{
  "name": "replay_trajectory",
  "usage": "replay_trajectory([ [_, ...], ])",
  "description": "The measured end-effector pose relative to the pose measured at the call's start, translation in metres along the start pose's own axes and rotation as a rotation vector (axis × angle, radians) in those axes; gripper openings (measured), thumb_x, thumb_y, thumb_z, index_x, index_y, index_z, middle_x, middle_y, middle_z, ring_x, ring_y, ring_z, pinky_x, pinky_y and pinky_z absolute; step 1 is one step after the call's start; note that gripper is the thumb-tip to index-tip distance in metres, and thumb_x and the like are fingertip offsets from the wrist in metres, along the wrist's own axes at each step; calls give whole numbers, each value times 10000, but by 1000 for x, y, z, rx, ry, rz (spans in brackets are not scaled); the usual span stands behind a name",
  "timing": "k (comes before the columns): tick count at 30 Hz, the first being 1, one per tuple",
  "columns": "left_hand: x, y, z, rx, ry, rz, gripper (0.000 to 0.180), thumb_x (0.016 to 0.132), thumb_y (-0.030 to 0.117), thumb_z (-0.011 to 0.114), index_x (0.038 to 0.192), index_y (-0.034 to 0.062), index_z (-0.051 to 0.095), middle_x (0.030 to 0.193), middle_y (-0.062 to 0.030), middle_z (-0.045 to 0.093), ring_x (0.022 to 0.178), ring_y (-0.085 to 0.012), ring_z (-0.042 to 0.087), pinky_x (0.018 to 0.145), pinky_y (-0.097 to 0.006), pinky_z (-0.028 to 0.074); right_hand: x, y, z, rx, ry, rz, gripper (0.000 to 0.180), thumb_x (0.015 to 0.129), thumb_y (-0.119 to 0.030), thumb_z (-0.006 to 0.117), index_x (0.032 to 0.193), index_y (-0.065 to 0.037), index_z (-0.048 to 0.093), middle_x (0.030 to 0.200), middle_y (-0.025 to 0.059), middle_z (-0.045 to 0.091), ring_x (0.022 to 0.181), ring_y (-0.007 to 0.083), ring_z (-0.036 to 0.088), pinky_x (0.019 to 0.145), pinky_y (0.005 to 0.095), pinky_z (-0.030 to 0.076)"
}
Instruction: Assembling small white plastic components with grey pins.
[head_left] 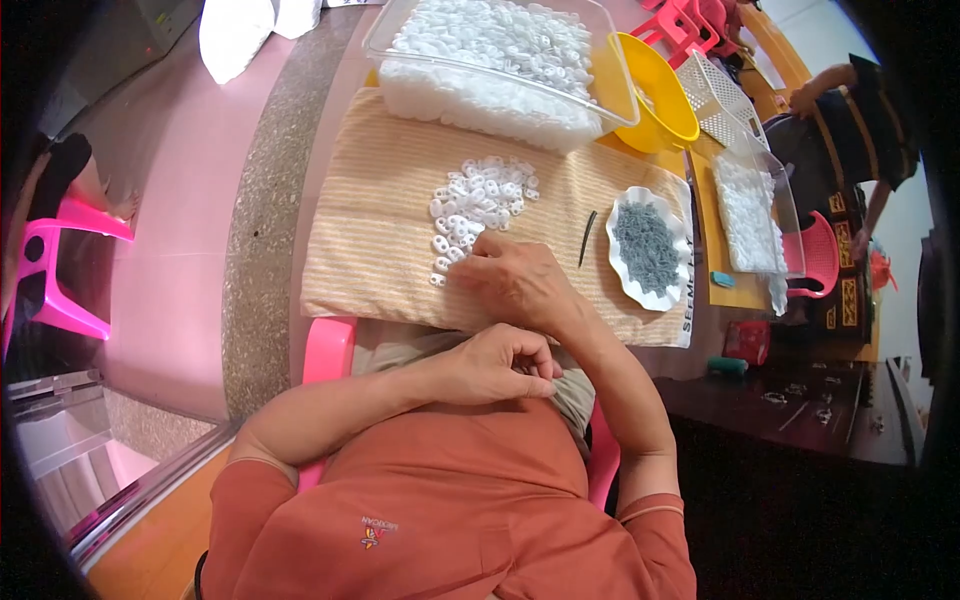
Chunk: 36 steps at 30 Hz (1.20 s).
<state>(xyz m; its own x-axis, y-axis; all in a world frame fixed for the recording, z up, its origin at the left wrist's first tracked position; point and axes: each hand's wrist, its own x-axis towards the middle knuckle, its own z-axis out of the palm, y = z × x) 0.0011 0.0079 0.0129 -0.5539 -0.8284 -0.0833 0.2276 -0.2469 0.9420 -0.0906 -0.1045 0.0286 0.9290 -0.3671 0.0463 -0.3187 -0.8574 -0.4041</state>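
Small white oval plastic pieces with two holes (485, 195) lie in a loose heap on a striped tan cloth (370, 200). My right hand (525, 283) rests at the heap's near end. Its fingers are curled down, with the fingertips at the nearest pieces; what is under them is hidden. Closer to my body, my left hand (500, 363) hovers above my lap. Its fingers are bent in toward the thumb, and anything between them is too small to make out. A white scalloped dish (625, 277) of small dark grey pieces (648, 245) stands to the right.
A clear plastic bin (480, 92) full of white pieces stands at the back, beside a yellow basin (655, 90). A thin dark strip (587, 238) lies left of the dish. Another clear bin (748, 215) is farther right. Another person (850, 130) is at the far right.
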Motion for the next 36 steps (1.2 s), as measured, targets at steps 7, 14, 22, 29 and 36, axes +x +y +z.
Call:
replay_trajectory([
  [7,3,-10,2,-85,31,33,148,831,130,684,821,1,614,889,-72,624,813,-98,570,675,-249,499,-11,15,6,-5,163,55,203,742,-111,672,941,-147,667,879,54,596,763,252,630,630,360,509],
  [14,1,-5,1,5,26,85,164,839,161,695,860,9,638,795,-29,639,754,-86,584,661,-241,487,-8,8,12,52,213,-11,180,762,-115,672,939,-149,668,888,56,603,705,263,631,590,362,506],
  [22,1,-2,2,-9,-32,-12,148,822,136,689,807,11,612,751,-25,627,679,-73,575,595,-231,471,16,-4,10,-51,-142,-50,180,840,-267,594,987,-170,635,842,67,573,656,290,619,570,388,508],
  [29,3,-10,3,-9,57,37,124,840,128,691,823,18,635,758,-14,642,708,-83,588,641,-227,483,5,5,13,42,-12,-47,182,798,-154,631,968,-92,627,848,95,583,690,306,618,590,395,500],
  [36,4,-10,1,-190,382,95,102,870,114,664,834,27,625,775,15,610,661,-37,549,612,-195,478,-43,9,-7,709,369,324,92,847,-29,652,923,21,637,760,24,633,654,51,546,574,198,438],
])
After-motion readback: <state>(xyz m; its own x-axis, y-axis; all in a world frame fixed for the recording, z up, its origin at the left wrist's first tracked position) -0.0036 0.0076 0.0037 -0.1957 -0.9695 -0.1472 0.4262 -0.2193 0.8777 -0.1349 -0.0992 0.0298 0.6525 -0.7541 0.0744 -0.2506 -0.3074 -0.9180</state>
